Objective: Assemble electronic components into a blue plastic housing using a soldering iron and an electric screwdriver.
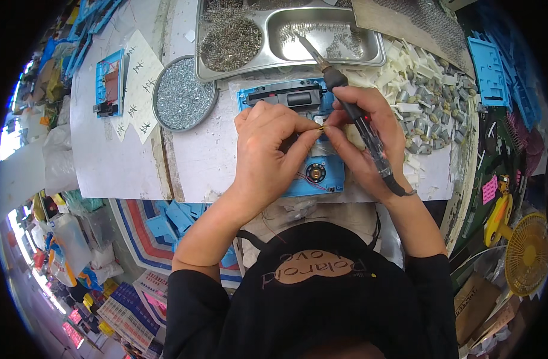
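In my right hand (372, 128) lies a soldering iron (369, 137) with a dark handle and a small red light, its metal tip pointing up and to the left. The thumb and index finger of that hand meet the fingertips of my left hand (271, 143). My left hand is closed in a pinch on a tiny yellowish piece (321, 127), too small to name. Beneath both hands sits a blue plastic housing (292, 190) with a dark compartment at its far end and a round speaker (315, 173) near its front. My hands hide its middle.
A round tray of small screws (184, 93) stands to the left, near another blue housing (110, 84). Behind is a metal tray (280, 69) with springs. Small motors and white plastic parts (429, 107) are heaped at right. A yellow fan (528, 254) stands lower right.
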`<act>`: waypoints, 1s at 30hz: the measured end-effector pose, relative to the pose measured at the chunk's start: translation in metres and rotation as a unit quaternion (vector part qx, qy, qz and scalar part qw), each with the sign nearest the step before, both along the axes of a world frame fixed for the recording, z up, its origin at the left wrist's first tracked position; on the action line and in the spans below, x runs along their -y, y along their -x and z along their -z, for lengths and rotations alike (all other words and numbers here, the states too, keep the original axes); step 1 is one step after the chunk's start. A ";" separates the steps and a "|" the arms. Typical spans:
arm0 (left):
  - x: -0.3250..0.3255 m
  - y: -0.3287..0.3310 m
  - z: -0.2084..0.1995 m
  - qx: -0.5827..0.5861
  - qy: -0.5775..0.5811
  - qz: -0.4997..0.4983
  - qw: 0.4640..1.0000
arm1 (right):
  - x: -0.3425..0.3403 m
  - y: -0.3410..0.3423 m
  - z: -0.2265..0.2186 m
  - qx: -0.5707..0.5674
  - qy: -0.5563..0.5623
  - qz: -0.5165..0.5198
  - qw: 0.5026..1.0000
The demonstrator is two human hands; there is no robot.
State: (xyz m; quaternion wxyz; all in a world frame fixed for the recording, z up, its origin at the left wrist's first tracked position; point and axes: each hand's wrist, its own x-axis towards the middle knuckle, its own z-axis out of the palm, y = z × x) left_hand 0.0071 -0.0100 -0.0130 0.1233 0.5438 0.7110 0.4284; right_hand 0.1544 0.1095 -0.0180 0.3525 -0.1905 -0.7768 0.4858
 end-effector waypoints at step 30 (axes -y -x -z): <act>-0.008 -0.013 0.006 -0.179 -0.003 -0.034 0.983 | 0.003 -0.090 -0.004 0.040 0.013 -0.013 0.999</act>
